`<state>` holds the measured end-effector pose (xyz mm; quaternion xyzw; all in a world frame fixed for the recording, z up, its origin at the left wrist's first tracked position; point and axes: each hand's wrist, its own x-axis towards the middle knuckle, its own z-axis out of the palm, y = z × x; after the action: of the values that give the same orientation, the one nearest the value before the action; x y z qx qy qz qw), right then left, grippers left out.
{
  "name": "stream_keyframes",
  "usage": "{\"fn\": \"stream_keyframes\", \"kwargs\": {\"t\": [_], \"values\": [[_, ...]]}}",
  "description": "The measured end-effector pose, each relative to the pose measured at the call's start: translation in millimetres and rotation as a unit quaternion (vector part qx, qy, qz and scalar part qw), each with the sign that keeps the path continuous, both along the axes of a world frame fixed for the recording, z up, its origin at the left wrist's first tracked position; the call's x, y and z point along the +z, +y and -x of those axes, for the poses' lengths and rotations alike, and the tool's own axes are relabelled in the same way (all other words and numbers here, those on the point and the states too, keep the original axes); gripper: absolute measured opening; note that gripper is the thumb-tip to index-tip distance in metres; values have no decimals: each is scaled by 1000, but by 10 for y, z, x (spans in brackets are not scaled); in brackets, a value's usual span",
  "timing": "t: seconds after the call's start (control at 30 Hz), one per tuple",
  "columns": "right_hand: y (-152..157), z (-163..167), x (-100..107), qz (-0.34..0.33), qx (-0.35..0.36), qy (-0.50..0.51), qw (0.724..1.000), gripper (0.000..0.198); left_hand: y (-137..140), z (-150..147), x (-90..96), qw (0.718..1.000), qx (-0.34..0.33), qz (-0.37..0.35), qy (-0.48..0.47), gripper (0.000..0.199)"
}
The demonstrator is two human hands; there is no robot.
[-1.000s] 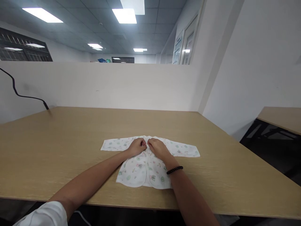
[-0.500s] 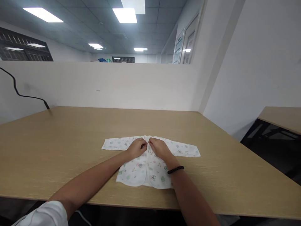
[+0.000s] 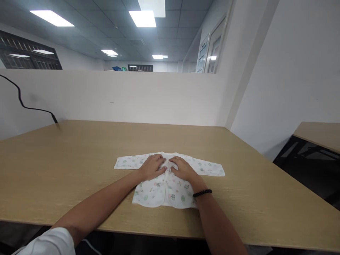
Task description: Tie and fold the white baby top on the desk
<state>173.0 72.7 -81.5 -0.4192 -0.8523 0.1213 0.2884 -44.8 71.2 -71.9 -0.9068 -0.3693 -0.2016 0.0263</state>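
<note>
A small white long-sleeved baby jacket [image 3: 151,193] with a printed pattern of green, pink and grey figures lies spread on the table, its sleeves stretched out to both sides. Down its middle the two front edges meet. On the upper left front rests my left hand [image 3: 153,166], thumb and fingers apart on the cloth. My right hand [image 3: 183,168] lies opposite on the upper right front, its fingers bent but parted from the thumb. Between the hands a bit of the neckline and front opening shows. A black beaded bracelet circles my right wrist.
The wooden table [image 3: 79,148] reaches back to a low white partition [image 3: 143,97]. A black cable [image 3: 34,108] hangs down at the left rear corner. Beyond a white wall on the right stands another table [image 3: 321,136].
Both hands have gone from pinching at the front opening near the neck to lying with fingers spread on the cloth. The jacket's lower edge has shifted slightly upward.
</note>
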Motion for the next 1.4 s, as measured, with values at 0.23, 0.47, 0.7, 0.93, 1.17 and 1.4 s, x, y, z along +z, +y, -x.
{"fn": "stream_keyframes", "kwargs": {"t": [0.23, 0.47, 0.7, 0.93, 1.17, 1.4], "values": [[-21, 24, 22, -10, -11, -20, 1000, 28, -51, 5, 44, 998, -32, 20, 53, 41], [-29, 30, 29, -38, -19, -44, 998, 23, -24, 19, -2, 998, -29, 20, 54, 43], [-81, 71, 207, 13, -104, -39, 994, 16, -23, 26, -39, 998, -20, 31, 48, 48], [-201, 234, 232, 84, -145, -129, 977, 34, 24, 44, -58, 998, -20, 36, 41, 42], [-246, 342, 194, 56, -173, -147, 972, 34, 37, 71, -15, 998, -15, 62, 15, 41], [-225, 372, 200, 62, -181, -105, 976, 10, -11, -10, 55, 998, -19, 27, -51, 12]]}}
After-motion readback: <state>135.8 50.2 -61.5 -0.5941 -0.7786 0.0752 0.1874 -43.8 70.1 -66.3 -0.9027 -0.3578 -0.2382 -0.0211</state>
